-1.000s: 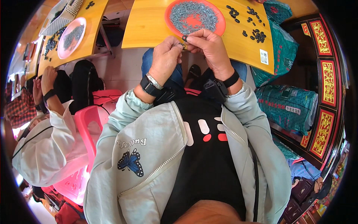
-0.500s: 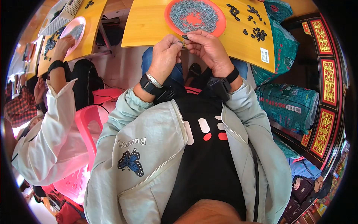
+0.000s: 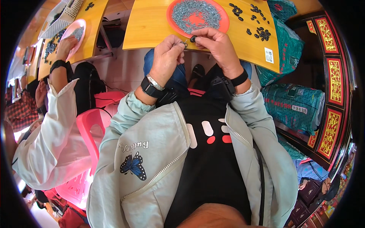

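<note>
Just beyond my knees, at the table's near edge, both my hands meet in front of an orange-red plate [image 3: 225,19]. Thumb and fingers of my right hand [image 3: 217,45] pinch a small round black part [image 3: 193,38]. My left hand [image 3: 166,57] is closed, its fingertips around a small metal piece [image 3: 186,44] that looks like a screw; most of it is hidden. The two pieces are close together but apart. Many thin grey metal screws [image 3: 182,17] lie heaped in the plate. Several more black parts [image 3: 262,34] are scattered on the table to the right.
The yellow wooden table [image 3: 148,26] ends just short of my lap. On the left, a co-worker's hand [image 3: 67,45] reaches to a pink plate [image 3: 80,24] beside a white basket [image 3: 57,28]. Green sacks [image 3: 292,104] stand at the right, near a dark carved cabinet [image 3: 334,83].
My right hand has drawn slightly away from the left and turned, showing the black part more fully. A gap has opened between the two pieces. My left hand has hardly moved.
</note>
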Available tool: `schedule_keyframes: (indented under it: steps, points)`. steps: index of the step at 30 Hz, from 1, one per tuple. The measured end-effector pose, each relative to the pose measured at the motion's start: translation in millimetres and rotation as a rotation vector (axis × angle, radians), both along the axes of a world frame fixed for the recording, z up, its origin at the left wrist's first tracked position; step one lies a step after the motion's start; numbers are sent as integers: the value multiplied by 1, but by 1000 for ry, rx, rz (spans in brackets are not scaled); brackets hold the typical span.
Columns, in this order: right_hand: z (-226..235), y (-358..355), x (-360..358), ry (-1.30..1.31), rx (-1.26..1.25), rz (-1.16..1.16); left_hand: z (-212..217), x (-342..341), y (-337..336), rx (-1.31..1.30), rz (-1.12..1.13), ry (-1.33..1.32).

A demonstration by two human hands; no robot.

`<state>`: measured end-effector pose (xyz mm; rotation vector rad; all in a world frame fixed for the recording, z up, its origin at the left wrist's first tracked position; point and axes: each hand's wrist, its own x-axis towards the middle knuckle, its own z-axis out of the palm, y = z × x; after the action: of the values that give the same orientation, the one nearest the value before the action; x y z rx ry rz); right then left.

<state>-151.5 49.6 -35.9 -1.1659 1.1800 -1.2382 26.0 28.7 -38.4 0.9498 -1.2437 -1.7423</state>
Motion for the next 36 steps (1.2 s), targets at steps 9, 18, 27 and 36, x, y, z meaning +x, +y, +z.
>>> schedule_keyframes:
  steps: [9,18,27,36]
  points:
    - [8,4,4,-89,62,132,-6,2,-3,-42,-161,151]
    - [1,5,12,-204,91,86,-5,-1,-4,-17,-96,182]
    - [10,-2,-6,-217,193,54,-5,0,-6,17,-89,-93]
    - [13,-2,1,-45,105,79,-6,-2,-6,-22,-72,-142]
